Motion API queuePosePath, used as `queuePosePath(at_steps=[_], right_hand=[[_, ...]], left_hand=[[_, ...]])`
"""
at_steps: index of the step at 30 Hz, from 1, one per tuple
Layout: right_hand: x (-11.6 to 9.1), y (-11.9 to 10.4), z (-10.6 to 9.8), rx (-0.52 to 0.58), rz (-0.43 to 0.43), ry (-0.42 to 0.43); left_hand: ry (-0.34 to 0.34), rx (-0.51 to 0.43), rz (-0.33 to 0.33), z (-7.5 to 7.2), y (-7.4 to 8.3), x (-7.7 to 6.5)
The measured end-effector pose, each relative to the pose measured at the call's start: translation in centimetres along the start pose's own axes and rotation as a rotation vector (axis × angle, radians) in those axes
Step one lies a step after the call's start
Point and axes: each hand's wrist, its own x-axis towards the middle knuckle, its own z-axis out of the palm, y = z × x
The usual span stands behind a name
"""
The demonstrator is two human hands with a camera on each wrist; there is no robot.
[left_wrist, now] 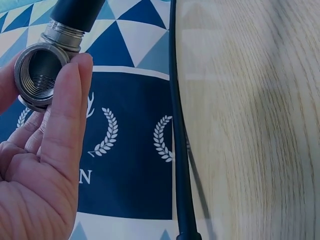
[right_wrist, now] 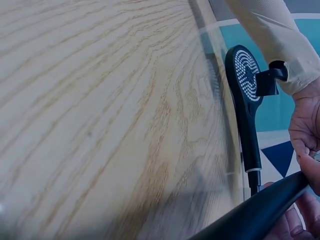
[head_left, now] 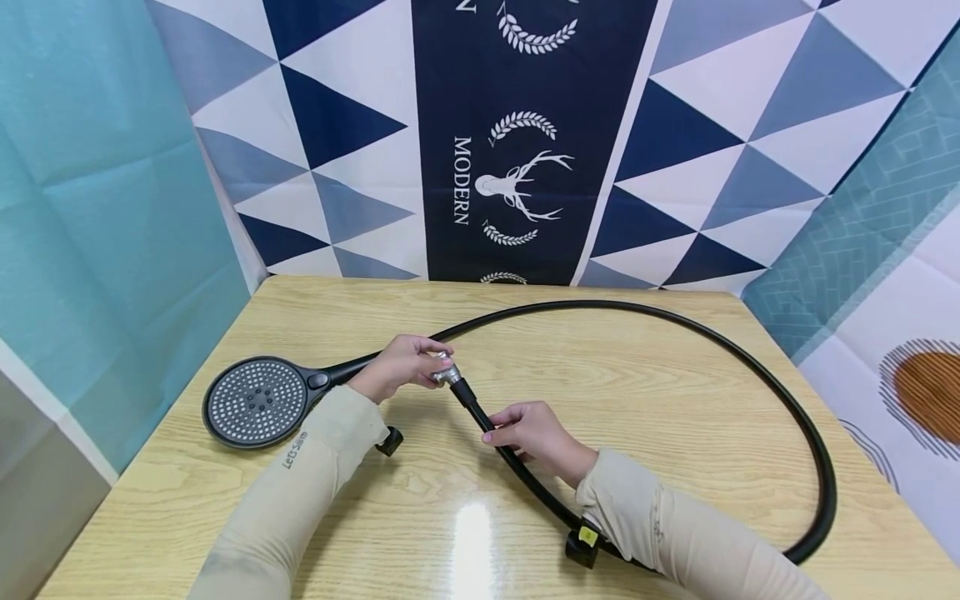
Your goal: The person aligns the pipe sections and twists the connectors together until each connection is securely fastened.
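Observation:
My left hand pinches a silver threaded pipe fitting between thumb and fingers. In the left wrist view, the fitting's round mouth shows inner threads, and some bare thread is visible where it meets the hose's black end sleeve. My right hand holds the black shower hose a short way below that sleeve. A black handheld shower head lies at the left of the table, its grey spray face up, with its handle partly behind my left hand.
The hose runs from the shower head's handle in a wide loop over the light wooden table. Patterned cloth hangs behind the table, and a teal cloth stands at its left side. Small black camera mounts sit at both wrists.

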Motion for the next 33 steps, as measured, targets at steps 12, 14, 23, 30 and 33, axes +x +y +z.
queuePosePath(at_steps=[12,14,23,30,33], right_hand=[[-0.1,-0.3,0.5,0.039,-0.02,0.015],[-0.1,-0.4,0.6,0.041,-0.025,0.016],[0.4,0.2,0.9,0.081,-0.035,-0.017],[0.7,0.6,1.2,0.078,-0.032,-0.016],[0.8,0.8,1.3,0.061,-0.032,-0.011]], left_hand=[[-0.012,-0.016,-0.007,-0.4,0.7,-0.3],[-0.009,-0.021,-0.011,-0.4,0.7,-0.3],[0.001,-0.029,-0.022,-0.7,0.0,0.2],[-0.007,-0.042,-0.048,-0.7,-0.8,0.8],[-0.023,-0.066,-0.064,-0.5,-1.5,1.2]])
